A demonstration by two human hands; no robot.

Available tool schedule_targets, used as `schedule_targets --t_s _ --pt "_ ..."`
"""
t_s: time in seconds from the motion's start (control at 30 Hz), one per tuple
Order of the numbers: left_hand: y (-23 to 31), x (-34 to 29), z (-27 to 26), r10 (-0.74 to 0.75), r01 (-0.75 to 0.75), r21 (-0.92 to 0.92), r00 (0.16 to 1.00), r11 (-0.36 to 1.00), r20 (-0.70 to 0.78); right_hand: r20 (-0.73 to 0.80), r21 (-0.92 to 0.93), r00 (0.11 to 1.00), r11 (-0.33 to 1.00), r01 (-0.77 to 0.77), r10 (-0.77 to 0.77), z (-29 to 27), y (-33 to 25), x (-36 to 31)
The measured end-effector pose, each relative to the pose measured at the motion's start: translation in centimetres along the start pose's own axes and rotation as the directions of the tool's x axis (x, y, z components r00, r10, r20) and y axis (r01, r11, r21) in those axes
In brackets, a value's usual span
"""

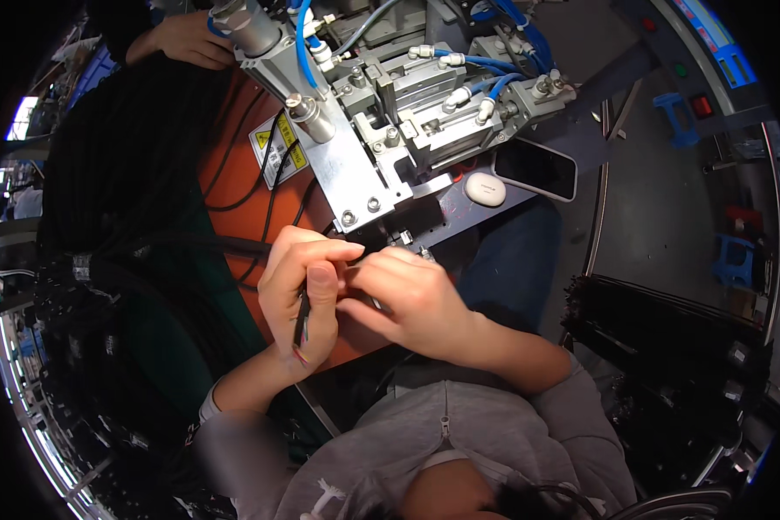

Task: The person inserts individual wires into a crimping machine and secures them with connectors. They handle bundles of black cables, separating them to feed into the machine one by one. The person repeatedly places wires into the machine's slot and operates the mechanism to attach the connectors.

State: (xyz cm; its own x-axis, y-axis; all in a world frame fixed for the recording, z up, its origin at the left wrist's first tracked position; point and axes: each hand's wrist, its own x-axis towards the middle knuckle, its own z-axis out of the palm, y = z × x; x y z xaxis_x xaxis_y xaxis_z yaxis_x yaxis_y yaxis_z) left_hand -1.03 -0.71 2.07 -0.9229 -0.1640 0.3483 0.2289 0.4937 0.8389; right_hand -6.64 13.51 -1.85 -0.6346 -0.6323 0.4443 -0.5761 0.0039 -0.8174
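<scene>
My left hand (296,290) is closed around a black cable (302,321), whose stripped end shows thin coloured wires (300,354) near my wrist. More dark cable runs off from this hand to the left. My right hand (407,299) meets it from the other side, thumb and fingers pinched together close to the left fingertips. What the right fingers grip is hidden. Both hands are just in front of a metal pneumatic fixture (347,173) with blue air hoses (485,62), over an orange-red work surface (351,336).
A thick mass of black cables (130,147) fills the left side. Another bundle of black cables (659,325) lies at the right. Beside the fixture are a phone (537,169) and a white oval case (484,189). Another person's hand (191,39) rests at the far left. Blue stools (734,260) stand rightward.
</scene>
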Motion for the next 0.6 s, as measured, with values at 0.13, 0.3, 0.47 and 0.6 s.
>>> schedule_targets --t_s 0.13,0.3,0.47,0.6 --pt "-0.5 -0.1 -0.1 0.233 -0.236 0.047 0.971 0.971 0.059 -0.089 0.103 0.996 0.994 0.032 -0.023 0.9 -0.4 1.0" --pt "-0.7 -0.1 0.4 0.294 -0.295 0.018 0.954 0.955 0.062 -0.101 0.143 0.995 0.99 0.022 -0.008 0.0 -0.1 1.3" --pt "-0.6 -0.1 -1.7 0.161 -0.248 0.353 0.952 0.902 0.259 -0.18 0.215 0.982 0.977 -0.014 0.054 -1.0 0.7 0.7" --pt "-0.6 0.1 -2.0 0.174 -0.248 0.312 0.953 0.917 0.247 -0.148 0.189 0.985 0.98 -0.064 0.092 -2.3 0.8 -0.2"
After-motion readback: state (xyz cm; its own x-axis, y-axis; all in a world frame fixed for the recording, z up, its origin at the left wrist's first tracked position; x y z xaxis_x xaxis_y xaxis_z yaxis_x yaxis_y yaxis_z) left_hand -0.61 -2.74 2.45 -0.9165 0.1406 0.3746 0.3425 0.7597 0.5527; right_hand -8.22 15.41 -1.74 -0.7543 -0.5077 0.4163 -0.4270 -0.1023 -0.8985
